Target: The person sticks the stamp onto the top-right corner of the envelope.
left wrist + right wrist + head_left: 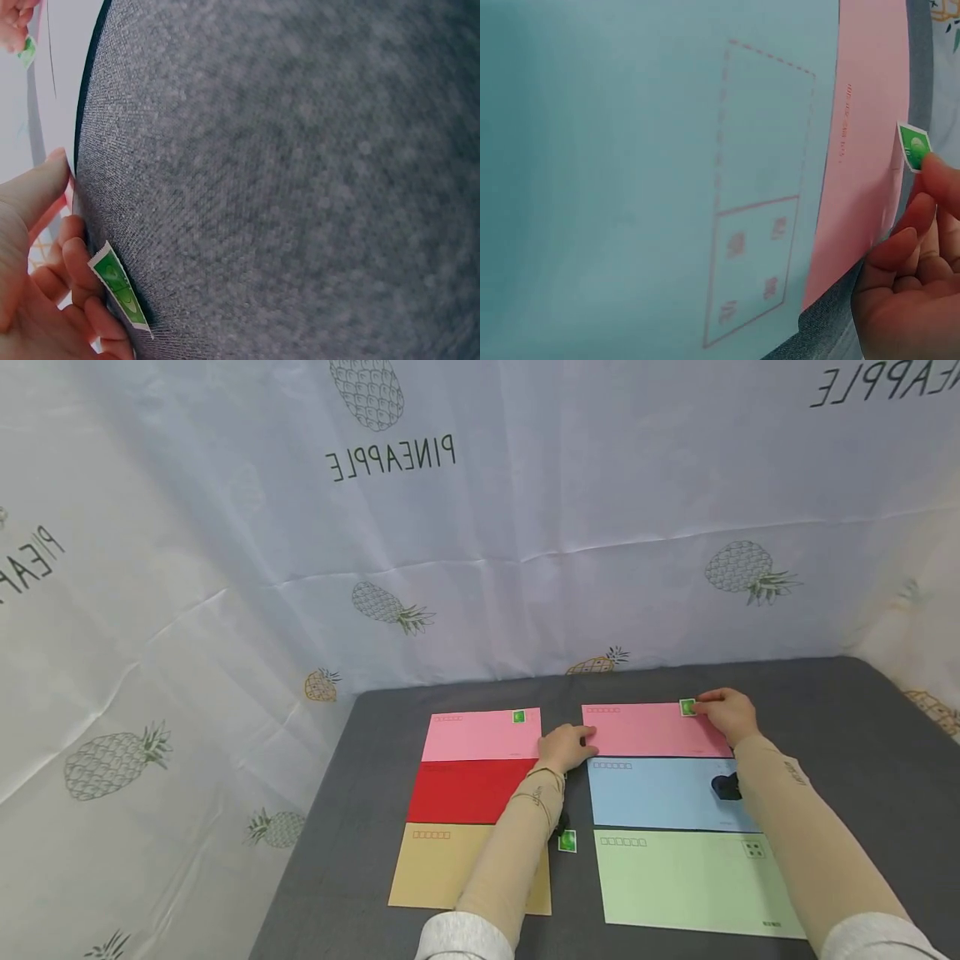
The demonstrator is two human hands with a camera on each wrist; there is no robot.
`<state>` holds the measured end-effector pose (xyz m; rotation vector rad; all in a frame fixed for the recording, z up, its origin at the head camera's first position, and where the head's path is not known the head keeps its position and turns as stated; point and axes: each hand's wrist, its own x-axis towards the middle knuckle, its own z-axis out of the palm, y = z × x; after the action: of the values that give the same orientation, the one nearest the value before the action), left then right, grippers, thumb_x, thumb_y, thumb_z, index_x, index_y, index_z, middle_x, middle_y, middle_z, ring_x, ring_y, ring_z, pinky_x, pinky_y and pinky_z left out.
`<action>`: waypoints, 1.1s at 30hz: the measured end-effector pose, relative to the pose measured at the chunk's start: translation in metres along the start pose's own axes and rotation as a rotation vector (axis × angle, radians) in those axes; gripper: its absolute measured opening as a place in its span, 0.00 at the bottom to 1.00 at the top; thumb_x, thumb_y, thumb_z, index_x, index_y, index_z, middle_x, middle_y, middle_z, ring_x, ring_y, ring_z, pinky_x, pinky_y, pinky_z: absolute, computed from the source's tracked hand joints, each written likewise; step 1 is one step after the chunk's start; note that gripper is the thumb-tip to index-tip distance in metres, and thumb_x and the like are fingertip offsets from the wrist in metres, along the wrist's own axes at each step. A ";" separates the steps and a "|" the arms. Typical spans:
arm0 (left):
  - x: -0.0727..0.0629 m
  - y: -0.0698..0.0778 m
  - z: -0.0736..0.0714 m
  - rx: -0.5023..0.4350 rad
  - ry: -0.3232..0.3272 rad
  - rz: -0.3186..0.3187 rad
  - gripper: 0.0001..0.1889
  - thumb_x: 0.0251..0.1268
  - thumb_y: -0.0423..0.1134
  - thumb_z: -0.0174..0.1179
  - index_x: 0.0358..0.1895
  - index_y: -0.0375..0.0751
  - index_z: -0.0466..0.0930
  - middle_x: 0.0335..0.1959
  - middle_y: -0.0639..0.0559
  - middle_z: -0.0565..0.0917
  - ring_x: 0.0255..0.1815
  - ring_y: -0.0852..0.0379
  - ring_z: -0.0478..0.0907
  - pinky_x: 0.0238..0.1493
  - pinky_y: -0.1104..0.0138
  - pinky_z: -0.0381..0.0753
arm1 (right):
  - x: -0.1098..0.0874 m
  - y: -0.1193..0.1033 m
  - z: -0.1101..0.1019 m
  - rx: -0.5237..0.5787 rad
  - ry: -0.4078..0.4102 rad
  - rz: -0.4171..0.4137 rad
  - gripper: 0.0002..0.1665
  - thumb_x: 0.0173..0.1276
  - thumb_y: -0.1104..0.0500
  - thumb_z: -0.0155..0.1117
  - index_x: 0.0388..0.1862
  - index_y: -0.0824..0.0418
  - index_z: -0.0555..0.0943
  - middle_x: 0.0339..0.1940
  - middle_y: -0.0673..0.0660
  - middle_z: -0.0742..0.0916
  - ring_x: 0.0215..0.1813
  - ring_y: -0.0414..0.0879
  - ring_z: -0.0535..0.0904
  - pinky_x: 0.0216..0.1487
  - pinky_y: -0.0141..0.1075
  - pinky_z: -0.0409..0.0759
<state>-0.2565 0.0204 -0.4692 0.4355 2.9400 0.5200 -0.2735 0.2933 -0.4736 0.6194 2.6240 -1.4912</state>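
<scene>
My right hand (729, 713) pinches a green postage stamp (915, 147) between thumb and finger. The stamp is over the top right corner of the right-hand pink envelope (637, 731), tilted in the right wrist view. My left hand (564, 746) reaches to that envelope's left edge, its thumb and forefinger extended and touching the paper. In the left wrist view, another green stamp (120, 289) lies on the grey cloth close to the left fingers. The left-hand pink envelope (472, 735) bears a stamp (519, 717) at its top right.
Below the pink envelopes lie a red envelope (457, 789) and a tan one (438, 868) on the left, a blue envelope (652, 793) and a green one (675, 881) on the right. A loose stamp (567, 841) sits between the columns. Pineapple-print curtain (480, 527) hangs behind the table.
</scene>
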 end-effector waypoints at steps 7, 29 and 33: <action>0.000 -0.003 -0.004 -0.002 0.001 0.018 0.22 0.61 0.49 0.59 0.60 0.63 0.74 0.56 0.57 0.80 0.57 0.57 0.77 0.51 0.58 0.74 | 0.003 0.000 0.005 -0.087 0.031 -0.044 0.26 0.69 0.55 0.53 0.58 0.73 0.67 0.58 0.73 0.70 0.57 0.65 0.65 0.59 0.56 0.66; -0.004 -0.001 -0.002 -0.015 0.006 0.025 0.22 0.60 0.49 0.59 0.60 0.61 0.75 0.53 0.55 0.82 0.53 0.58 0.77 0.47 0.61 0.74 | 0.004 -0.007 0.016 -0.483 0.059 -0.199 0.18 0.63 0.64 0.47 0.50 0.73 0.65 0.44 0.75 0.78 0.41 0.64 0.76 0.35 0.52 0.72; -0.005 -0.002 -0.002 -0.015 0.007 0.024 0.22 0.60 0.48 0.60 0.60 0.61 0.75 0.53 0.55 0.82 0.53 0.57 0.77 0.47 0.60 0.75 | 0.005 -0.005 0.021 -0.519 0.057 -0.212 0.17 0.65 0.64 0.49 0.49 0.75 0.68 0.44 0.74 0.77 0.43 0.65 0.75 0.40 0.56 0.74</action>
<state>-0.2522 0.0165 -0.4672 0.4688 2.9393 0.5468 -0.2826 0.2753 -0.4821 0.3434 3.0159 -0.7638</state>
